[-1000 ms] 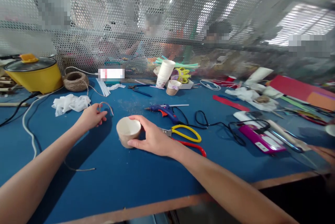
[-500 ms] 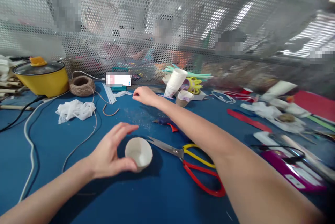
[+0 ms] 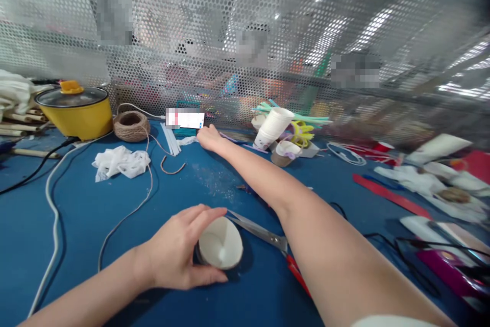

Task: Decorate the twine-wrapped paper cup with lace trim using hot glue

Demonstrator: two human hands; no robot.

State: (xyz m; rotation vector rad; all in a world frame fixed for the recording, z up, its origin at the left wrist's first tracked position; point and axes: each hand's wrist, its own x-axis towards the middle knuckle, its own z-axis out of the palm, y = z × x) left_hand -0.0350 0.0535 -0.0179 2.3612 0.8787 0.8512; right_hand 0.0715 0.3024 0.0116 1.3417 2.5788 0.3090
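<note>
In the head view my left hand (image 3: 186, 245) curves round a small white paper cup (image 3: 220, 245) standing on the blue table, thumb on the near side and fingers on the far side. My right hand (image 3: 210, 138) reaches far across, its fingers closed by a phone (image 3: 194, 120) propped against the mesh; whatever they grip is hidden. Scissors (image 3: 264, 232) lie open to the right of the cup, their handles partly under my right forearm. Only the tip of a glue gun (image 3: 242, 187) shows beside that forearm.
A yellow pot (image 3: 82, 118) and a twine roll (image 3: 131, 126) stand at the back left, near crumpled white cloth (image 3: 120, 162). Stacked paper cups (image 3: 273, 128) lean behind another cup (image 3: 285, 152). Cables, a red strip (image 3: 390, 195) and a purple device (image 3: 451, 271) lie right. Perforated metal (image 3: 214, 61) walls the back.
My left hand has closed in around the cup. My right hand has reached farther, toward the phone, and its forearm now covers more of the scissors and glue gun. The view has shifted slightly.
</note>
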